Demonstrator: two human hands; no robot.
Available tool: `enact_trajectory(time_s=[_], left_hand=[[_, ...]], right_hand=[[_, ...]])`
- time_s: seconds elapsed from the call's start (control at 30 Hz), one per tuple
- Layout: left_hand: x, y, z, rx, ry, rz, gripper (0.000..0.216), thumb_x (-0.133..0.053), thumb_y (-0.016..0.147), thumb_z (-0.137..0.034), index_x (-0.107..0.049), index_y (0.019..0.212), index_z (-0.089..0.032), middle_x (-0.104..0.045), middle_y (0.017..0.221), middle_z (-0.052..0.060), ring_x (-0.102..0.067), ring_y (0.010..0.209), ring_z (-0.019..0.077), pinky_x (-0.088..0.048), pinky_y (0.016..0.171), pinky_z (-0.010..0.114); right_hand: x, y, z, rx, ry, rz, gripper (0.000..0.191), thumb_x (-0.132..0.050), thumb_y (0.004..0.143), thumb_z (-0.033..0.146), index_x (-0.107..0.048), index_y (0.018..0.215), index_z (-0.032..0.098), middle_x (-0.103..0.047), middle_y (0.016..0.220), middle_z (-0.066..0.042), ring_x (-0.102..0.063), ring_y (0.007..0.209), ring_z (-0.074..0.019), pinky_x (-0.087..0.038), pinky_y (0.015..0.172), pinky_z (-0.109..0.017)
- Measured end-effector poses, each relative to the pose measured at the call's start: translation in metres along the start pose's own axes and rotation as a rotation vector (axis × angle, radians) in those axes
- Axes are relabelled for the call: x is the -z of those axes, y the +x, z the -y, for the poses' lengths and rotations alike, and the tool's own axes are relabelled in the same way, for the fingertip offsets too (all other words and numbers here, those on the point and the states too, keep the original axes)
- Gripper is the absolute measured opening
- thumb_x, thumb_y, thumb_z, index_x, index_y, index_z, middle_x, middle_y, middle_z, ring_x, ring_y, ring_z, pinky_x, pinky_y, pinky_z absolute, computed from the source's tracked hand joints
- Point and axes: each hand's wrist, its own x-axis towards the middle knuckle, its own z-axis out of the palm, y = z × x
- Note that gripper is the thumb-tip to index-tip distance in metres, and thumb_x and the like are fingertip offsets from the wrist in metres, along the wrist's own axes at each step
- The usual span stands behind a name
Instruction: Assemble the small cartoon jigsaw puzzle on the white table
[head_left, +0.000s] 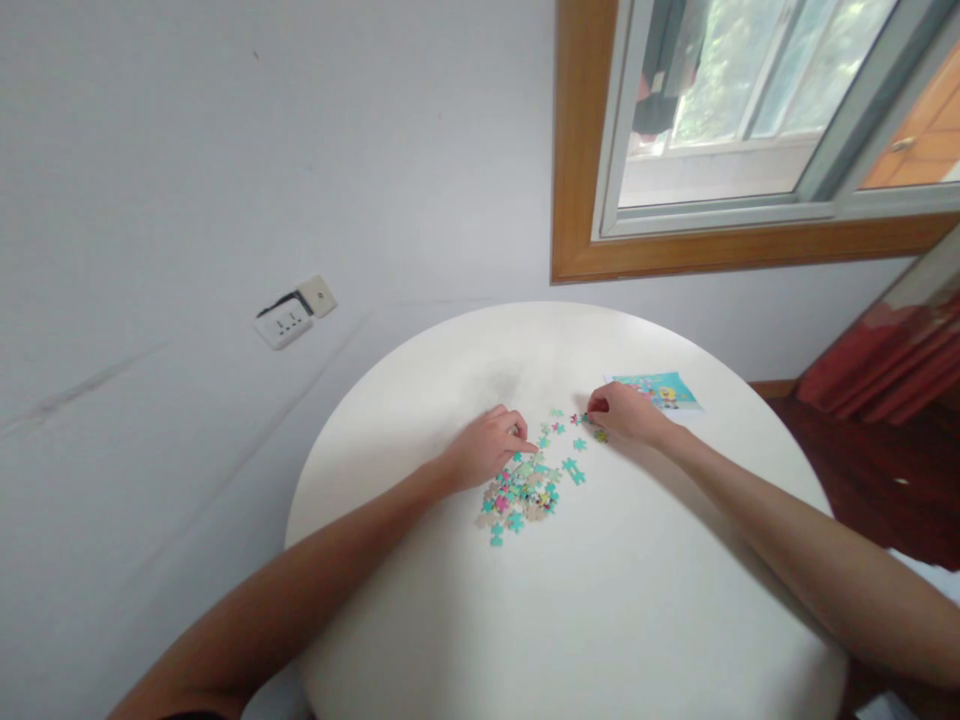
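A loose heap of jigsaw puzzle pieces (517, 490) in teal, pink, yellow and beige lies on the white round table (637, 580). My left hand (487, 447) rests at the upper left of this heap, its fingers curled and apart from the outstretched thumb, which reaches over the pieces. Farther right, my right hand (626, 412) has its fingertips pinched together at a small puzzle piece (586, 418), mostly hidden by them. A yellowish piece (601, 437) lies just below that hand. Two joined teal pieces (574, 471) lie to the right of the heap.
Behind my right hand lies a teal picture sheet (667, 390) with cartoon figures. The table's far edge is close to a white wall (420, 150) with a socket (285, 322). A wood-framed window (585, 150) and a red curtain (892, 340) are at the right.
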Motion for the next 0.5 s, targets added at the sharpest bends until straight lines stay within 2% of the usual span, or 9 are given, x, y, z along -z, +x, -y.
enact_trajectory(time_s=[0.17,0.27,0.4,0.5], left_hand=[[0.002,-0.001,0.001,-0.101,0.031,0.051,0.043,-0.048,0.089,-0.004,-0.075,0.113,-0.028,-0.062,0.11,0.008,-0.051,0.099,0.0207,-0.042,0.092,0.034],[0.002,-0.001,0.003,-0.106,0.088,0.063,0.043,-0.047,0.089,-0.004,-0.075,0.112,-0.026,-0.061,0.111,0.009,-0.051,0.101,0.0215,-0.042,0.093,0.035],[0.003,-0.002,0.005,-0.063,0.113,0.054,0.04,-0.046,0.093,-0.007,-0.075,0.112,-0.027,-0.062,0.111,0.009,-0.051,0.1,0.0217,-0.042,0.092,0.035],[0.01,-0.005,0.006,-0.017,0.022,0.026,0.032,-0.05,0.096,-0.016,-0.073,0.114,-0.026,-0.063,0.109,0.009,-0.053,0.1,0.021,-0.042,0.093,0.034]], right_hand=[[0.0,-0.002,0.002,0.003,-0.03,-0.04,0.009,-0.064,0.081,0.018,-0.073,0.081,0.017,-0.073,0.079,-0.006,-0.063,0.071,-0.0168,-0.035,0.058,-0.025],[0.0,-0.005,0.01,0.074,0.019,-0.071,0.011,-0.061,0.084,0.019,-0.072,0.081,0.016,-0.072,0.077,-0.006,-0.061,0.068,-0.0158,-0.035,0.058,-0.025],[-0.002,-0.017,0.031,0.303,0.182,-0.002,0.012,-0.06,0.086,0.017,-0.072,0.082,0.016,-0.069,0.075,-0.004,-0.058,0.066,-0.0138,-0.039,0.063,-0.024],[-0.008,-0.03,0.049,0.544,0.238,0.116,0.01,-0.063,0.086,0.016,-0.073,0.086,0.017,-0.068,0.085,-0.005,-0.06,0.075,-0.0143,-0.043,0.071,-0.024]])
